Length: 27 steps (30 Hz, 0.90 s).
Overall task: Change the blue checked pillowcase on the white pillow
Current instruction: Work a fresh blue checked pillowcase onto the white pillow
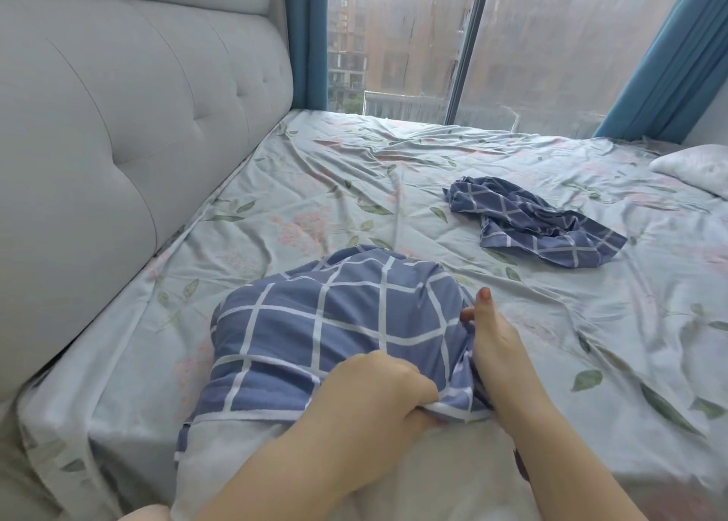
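The blue checked pillowcase (335, 323) covers the far part of the white pillow (236, 457), which lies on the bed (394, 174) right in front of the person. The left hand (378, 394) grips the open hem in a fist, and the right hand (496, 351) pinches the cloth at the side with its thumb up. If one hand tugs harder than the other, the pillowcase may twist or bunch up, and the soft pillow may fold inside and get stuck.

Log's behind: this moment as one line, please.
pillowcase: partly over white pillow | left hand: grips its hem | right hand: at its side, grip unclear | second pillowcase: crumpled on sheet
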### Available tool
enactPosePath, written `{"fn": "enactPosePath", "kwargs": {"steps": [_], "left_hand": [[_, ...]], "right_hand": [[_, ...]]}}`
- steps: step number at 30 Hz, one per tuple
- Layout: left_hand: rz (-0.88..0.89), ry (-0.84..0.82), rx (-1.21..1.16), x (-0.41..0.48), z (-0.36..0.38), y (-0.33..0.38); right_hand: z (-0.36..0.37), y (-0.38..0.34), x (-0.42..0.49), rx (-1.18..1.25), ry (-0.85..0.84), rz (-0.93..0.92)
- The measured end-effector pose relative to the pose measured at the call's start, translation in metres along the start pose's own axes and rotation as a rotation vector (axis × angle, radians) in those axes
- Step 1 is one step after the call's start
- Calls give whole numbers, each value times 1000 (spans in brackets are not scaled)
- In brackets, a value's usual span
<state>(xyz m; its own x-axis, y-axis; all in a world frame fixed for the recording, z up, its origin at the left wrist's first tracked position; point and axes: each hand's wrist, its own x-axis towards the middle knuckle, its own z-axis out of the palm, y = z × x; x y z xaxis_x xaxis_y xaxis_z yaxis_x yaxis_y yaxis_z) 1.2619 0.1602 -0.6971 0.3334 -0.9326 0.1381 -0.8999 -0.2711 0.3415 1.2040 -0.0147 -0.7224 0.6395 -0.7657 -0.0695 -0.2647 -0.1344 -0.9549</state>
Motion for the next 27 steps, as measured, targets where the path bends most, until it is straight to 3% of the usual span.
{"fn": "enactPosePath", "kwargs": {"steps": [3, 7, 11, 14, 16, 18, 20, 23, 25, 27], "left_hand": [[-13, 1, -29, -4, 5, -1], [-14, 83, -30, -2, 9, -3], [-20, 108, -95, 0, 10, -6], [-88, 36, -233, -4, -1, -10], [-182, 56, -367, -7, -12, -19], [-300, 265, -388, -8, -20, -36], [-589, 460, -257, -7, -24, -59], [-1129, 292, -266, -10, -27, -88], [-1212, 209, -422, -13, -26, -101], [-1183, 228, -539, -14, -24, -108]], "right_hand": [[0, 2, 4, -81, 67, -26], [5, -3, -4, -149, 228, -379], [13, -5, -11, -246, -24, -496], [17, 2, -8, -387, -50, -432], [14, 3, -6, -365, -20, -301], [10, 2, -6, -341, -28, -180], [8, 0, -10, -327, -69, -116], [9, -1, -15, -329, -121, -139], [9, -3, -16, -357, -168, -161], [9, -2, -15, -397, -236, -177]]}}
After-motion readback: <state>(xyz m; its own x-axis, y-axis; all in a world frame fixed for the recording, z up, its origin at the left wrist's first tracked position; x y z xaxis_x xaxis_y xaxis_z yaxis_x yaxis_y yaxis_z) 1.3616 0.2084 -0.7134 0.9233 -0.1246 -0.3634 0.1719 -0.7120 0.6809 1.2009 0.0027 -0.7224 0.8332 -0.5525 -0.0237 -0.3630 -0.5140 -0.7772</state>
